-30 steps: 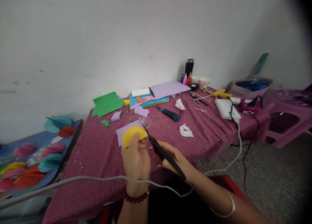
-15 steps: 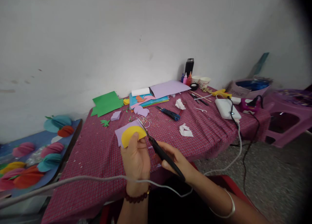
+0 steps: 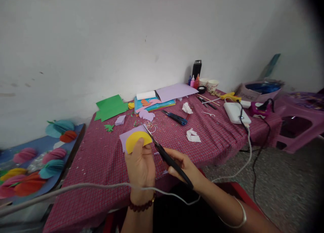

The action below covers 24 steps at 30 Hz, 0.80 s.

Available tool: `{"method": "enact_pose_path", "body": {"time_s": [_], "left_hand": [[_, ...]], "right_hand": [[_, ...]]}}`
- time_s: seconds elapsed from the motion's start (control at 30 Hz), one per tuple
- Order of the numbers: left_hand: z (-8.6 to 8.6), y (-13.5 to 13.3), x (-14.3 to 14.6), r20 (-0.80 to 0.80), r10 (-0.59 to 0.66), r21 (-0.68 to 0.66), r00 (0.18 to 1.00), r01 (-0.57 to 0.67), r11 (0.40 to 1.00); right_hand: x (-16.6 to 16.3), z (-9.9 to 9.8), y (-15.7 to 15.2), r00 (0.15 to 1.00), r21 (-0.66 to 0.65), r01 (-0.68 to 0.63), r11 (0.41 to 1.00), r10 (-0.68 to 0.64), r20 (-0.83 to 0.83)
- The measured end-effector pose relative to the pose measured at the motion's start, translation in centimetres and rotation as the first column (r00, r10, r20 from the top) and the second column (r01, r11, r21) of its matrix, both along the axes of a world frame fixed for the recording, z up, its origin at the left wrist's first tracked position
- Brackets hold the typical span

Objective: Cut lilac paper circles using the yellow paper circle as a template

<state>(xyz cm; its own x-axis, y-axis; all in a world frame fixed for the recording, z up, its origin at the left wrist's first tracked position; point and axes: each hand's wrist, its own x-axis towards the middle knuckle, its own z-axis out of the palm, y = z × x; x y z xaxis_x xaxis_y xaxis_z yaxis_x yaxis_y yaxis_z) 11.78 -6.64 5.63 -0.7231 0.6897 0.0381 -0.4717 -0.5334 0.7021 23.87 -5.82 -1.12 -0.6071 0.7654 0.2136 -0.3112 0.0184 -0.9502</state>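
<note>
Left and right hands with yellow and lilac paper and scissors, above the checked surface [image 3: 101, 179].
The left hand [image 3: 141, 169] pinches a yellow half-round paper [image 3: 132, 142] over a lilac sheet [image 3: 123, 138], thumb on top; the right hand [image 3: 182, 167] is curled around the black-handled scissors [image 3: 174, 164], whose blades lie by the papers' right edge, though how far they part I cannot tell. Beyond are lilac cut-outs [image 3: 147, 115] and a utility knife [image 3: 175, 118]; a crumpled tissue [image 3: 193, 136] sits to the right.
</note>
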Motion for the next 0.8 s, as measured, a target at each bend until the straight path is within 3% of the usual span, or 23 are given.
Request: {"method": "enact_pose_path", "body": {"time_s": [0.43,0.8], "left_hand": [[0.3,-0.1,-0.3,0.021,-0.002,0.001,1.000,0.002,1.000],[0.5,-0.5,-2.1,-0.046,-0.033,-0.040,0.998,0.031,0.999]], "right_hand": [[0.8,0.4,0.2,0.998,-0.034,-0.061,0.998,0.059,-0.037],[1.2,0.9,0.5,0.994,-0.010,-0.108,0.994,0.108,0.002]]}}
